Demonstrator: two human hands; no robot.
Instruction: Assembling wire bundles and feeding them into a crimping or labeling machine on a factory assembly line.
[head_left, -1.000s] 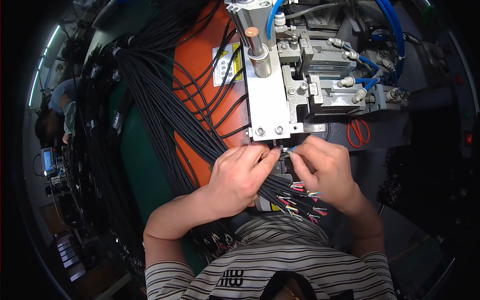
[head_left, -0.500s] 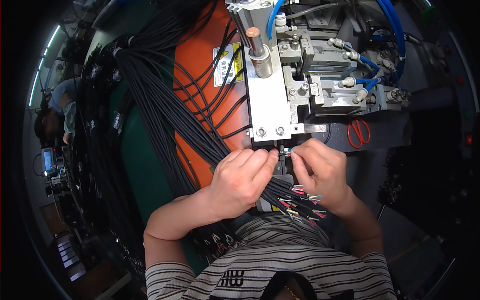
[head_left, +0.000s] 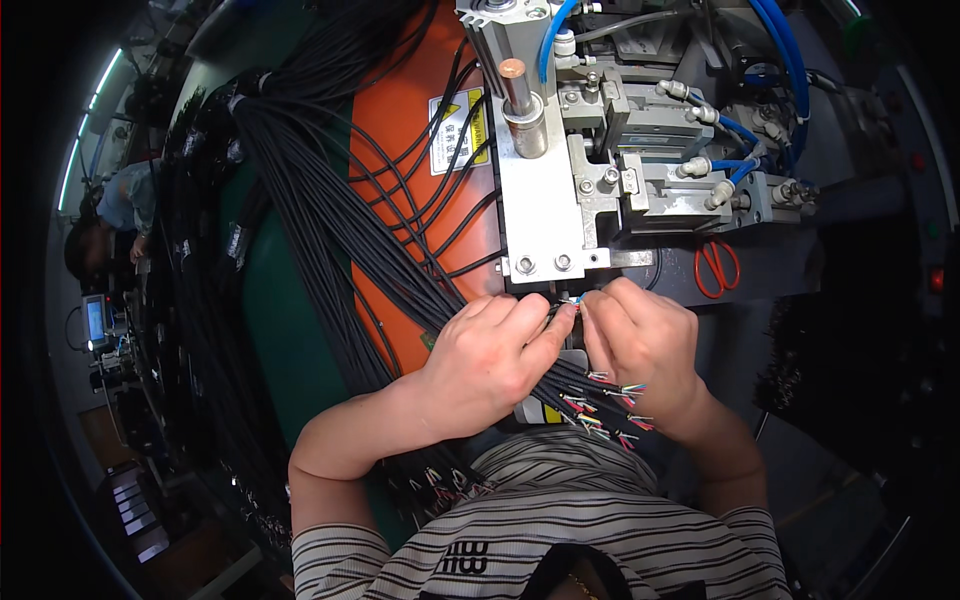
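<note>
Just below the front edge of a metal pneumatic press (head_left: pixel 540 215), both hands meet at the stripped end of a black cable, where small coloured wires (head_left: pixel 574 300) show. My left hand (head_left: pixel 490 352) is closed on the cable, its thumb and forefinger close to the wires. Pinched from the other side, the wire tips are between the thumb and fingers of my right hand (head_left: pixel 645 335). Beneath the hands, a bundle of black cables (head_left: pixel 565 385) ends in fanned-out red, white, yellow and green wires (head_left: pixel 600 415). My fingers partly hide the held cable.
Long black cables (head_left: pixel 330 220) run across an orange panel (head_left: pixel 400 325) and a green surface (head_left: pixel 275 340) on the left. Red-handled scissors (head_left: pixel 716 270) lie right of the press. Blue air hoses (head_left: pixel 795 70) curve behind it. Another person (head_left: pixel 125 210) is at the far left.
My left thumb and forefinger have shifted slightly right, closer to the wire tips. My right fingers have drawn nearer together around the wires. The far person's arm has moved.
</note>
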